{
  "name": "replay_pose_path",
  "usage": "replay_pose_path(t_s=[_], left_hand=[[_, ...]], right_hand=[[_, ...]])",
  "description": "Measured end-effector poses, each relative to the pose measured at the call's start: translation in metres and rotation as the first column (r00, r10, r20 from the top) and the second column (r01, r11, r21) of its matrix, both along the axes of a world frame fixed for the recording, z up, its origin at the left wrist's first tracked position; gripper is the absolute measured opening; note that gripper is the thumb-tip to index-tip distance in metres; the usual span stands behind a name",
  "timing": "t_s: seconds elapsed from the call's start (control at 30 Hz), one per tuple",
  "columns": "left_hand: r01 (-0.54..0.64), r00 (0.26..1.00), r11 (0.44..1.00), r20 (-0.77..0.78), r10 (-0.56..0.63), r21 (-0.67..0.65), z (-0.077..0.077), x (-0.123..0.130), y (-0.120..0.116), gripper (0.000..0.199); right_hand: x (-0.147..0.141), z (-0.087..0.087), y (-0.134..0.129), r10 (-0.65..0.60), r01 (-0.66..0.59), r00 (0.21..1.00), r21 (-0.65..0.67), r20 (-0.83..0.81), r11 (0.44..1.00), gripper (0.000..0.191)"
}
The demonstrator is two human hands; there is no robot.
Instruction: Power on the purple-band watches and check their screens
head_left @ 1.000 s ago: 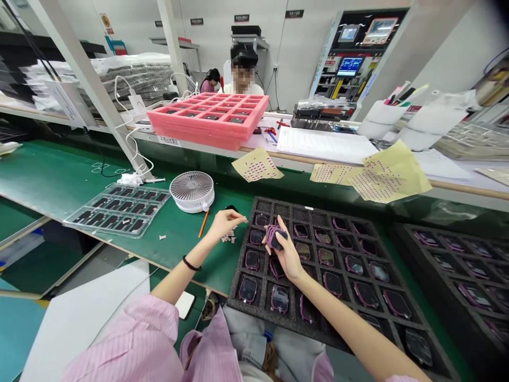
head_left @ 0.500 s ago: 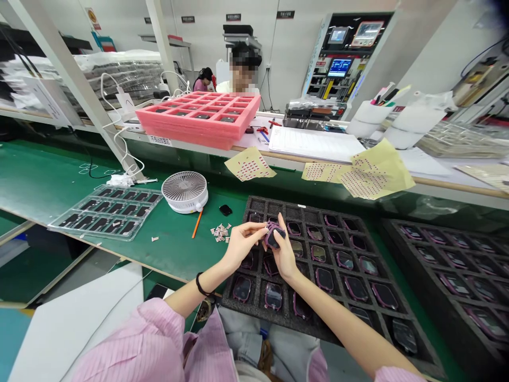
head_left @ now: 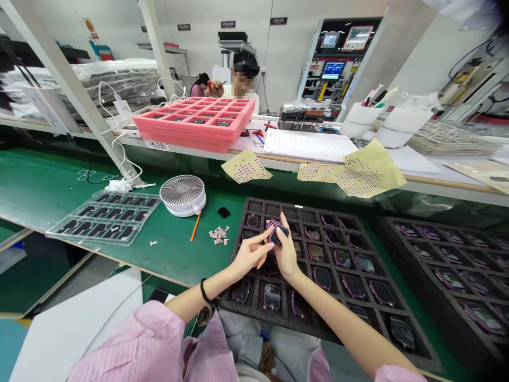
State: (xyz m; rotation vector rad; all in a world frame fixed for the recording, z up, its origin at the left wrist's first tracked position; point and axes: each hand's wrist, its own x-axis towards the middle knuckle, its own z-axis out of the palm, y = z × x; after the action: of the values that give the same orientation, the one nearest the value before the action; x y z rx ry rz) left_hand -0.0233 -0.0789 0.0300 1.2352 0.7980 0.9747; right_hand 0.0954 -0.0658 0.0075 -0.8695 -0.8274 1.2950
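Observation:
A smartwatch case (head_left: 280, 235) with a dark face and a purple frame is held up above the black foam tray (head_left: 274, 208). My right hand (head_left: 287, 259) grips it, the thumb lying over the dark face. My left hand (head_left: 248, 255) is closed, its index finger and thumb at the case's left edge; the exact contact is partly hidden. Below both hands, the tray's compartments hold several similar purple-framed watch cases (head_left: 322, 278). Some compartments at its far edge have nothing in them.
A second foam tray (head_left: 377, 233) of watch cases stands at right. Left of my hands are small pale pieces (head_left: 219, 235), a dark watch part (head_left: 223, 212), an orange stick (head_left: 195, 226), a white fan (head_left: 182, 195) and a clear tray (head_left: 133, 236). A pink foam tray (head_left: 191, 135) rests on the shelf.
The watch case has shifted slightly right and is turned a little in my right hand. My left fingers have slid down to its lower left edge. The view has shifted slightly.

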Motion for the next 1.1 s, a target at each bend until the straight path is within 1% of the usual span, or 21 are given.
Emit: replay_pose_path(t_s=[0.07,0.13,0.2,0.23,0.27,0.3,0.33,0.4,0.43,0.47,0.5,0.53,0.6,0.7,0.73,0.77,0.83,0.9,0.93,1.0,1.1], left_hand=[[-0.012,0.999,0.999,-0.033,0.013,0.035,-0.004,0.000,0.002,0.080],[0.002,0.997,0.998,-0.073,0.003,0.062,-0.005,-0.002,0.010,0.076],[0.072,0.987,0.991,-0.150,-0.055,0.110,-0.002,-0.006,0.022,0.068],[0.124,0.972,0.979,-0.216,-0.088,0.161,0.002,-0.008,0.029,0.065],[0.171,0.949,0.957,-0.300,-0.096,0.235,0.007,-0.009,0.036,0.063],[0.197,0.922,0.925,-0.383,-0.061,0.325,0.013,-0.009,0.042,0.063],[0.202,0.892,0.883,-0.452,0.013,0.423,0.019,-0.008,0.048,0.067],[0.180,0.834,0.779,-0.514,0.204,0.601,0.028,0.000,0.057,0.077],[0.182,0.807,0.729,-0.524,0.272,0.660,0.030,0.006,0.062,0.081],[0.207,0.784,0.692,-0.540,0.305,0.691,0.030,0.014,0.066,0.081],[0.247,0.762,0.669,-0.567,0.313,0.701,0.027,0.023,0.070,0.077],[0.284,0.742,0.659,-0.595,0.308,0.696,0.023,0.033,0.074,0.071],[0.309,0.724,0.670,-0.624,0.294,0.675,0.011,0.053,0.084,0.058],[0.293,0.745,0.683,-0.607,0.275,0.669,-0.005,0.078,0.097,0.046],[0.292,0.756,0.679,-0.597,0.268,0.673,-0.009,0.083,0.100,0.043],[0.291,0.765,0.674,-0.588,0.263,0.679,-0.011,0.087,0.103,0.041],[0.288,0.783,0.664,-0.569,0.251,0.690,-0.015,0.089,0.108,0.040],[0.273,0.821,0.661,-0.527,0.218,0.699,-0.016,0.086,0.110,0.042],[0.259,0.846,0.664,-0.497,0.194,0.701,-0.016,0.084,0.110,0.044],[0.233,0.890,0.677,-0.434,0.142,0.698,-0.015,0.080,0.109,0.046],[0.218,0.912,0.689,-0.396,0.109,0.691,-0.012,0.079,0.106,0.048]], right_hand=[[0.001,-0.004,0.001,-0.016,0.016,1.000,0.001,0.027,1.000,0.068],[0.005,-0.006,0.005,-0.042,0.041,0.996,0.010,0.084,0.999,0.068],[0.012,-0.004,0.011,-0.049,0.047,0.985,0.013,0.165,0.999,0.071],[0.016,-0.001,0.014,-0.042,0.042,0.976,0.007,0.212,0.999,0.073],[0.022,0.002,0.019,-0.034,0.034,0.964,0.004,0.265,0.999,0.076],[0.027,0.006,0.023,-0.033,0.031,0.946,0.010,0.323,0.999,0.078],[0.031,0.009,0.027,-0.047,0.037,0.922,0.032,0.385,0.999,0.078],[0.039,0.013,0.035,-0.095,0.048,0.860,0.106,0.501,0.993,0.076],[0.042,0.014,0.038,-0.113,0.043,0.831,0.140,0.544,0.989,0.075],[0.045,0.013,0.041,-0.119,0.030,0.807,0.160,0.578,0.987,0.074],[0.048,0.012,0.044,-0.115,0.018,0.787,0.164,0.606,0.986,0.074],[0.051,0.011,0.046,-0.107,0.011,0.768,0.154,0.632,0.988,0.075],[0.058,0.007,0.051,-0.100,0.029,0.722,0.114,0.684,0.993,0.078],[0.074,0.002,0.057,-0.095,0.089,0.667,0.048,0.739,0.995,0.081],[0.080,0.001,0.058,-0.095,0.095,0.668,0.041,0.738,0.995,0.081],[0.087,0.000,0.059,-0.093,0.093,0.686,0.039,0.722,0.995,0.081],[0.100,0.002,0.059,-0.053,0.061,0.773,0.009,0.632,0.998,0.079],[0.111,0.007,0.058,0.047,-0.012,0.879,-0.076,0.475,0.997,0.074],[0.117,0.010,0.057,0.107,-0.064,0.915,-0.123,0.389,0.990,0.070],[0.126,0.017,0.056,0.222,-0.179,0.942,-0.184,0.251,0.967,0.059],[0.133,0.023,0.055,0.343,-0.314,0.930,-0.201,0.129,0.928,0.042]])
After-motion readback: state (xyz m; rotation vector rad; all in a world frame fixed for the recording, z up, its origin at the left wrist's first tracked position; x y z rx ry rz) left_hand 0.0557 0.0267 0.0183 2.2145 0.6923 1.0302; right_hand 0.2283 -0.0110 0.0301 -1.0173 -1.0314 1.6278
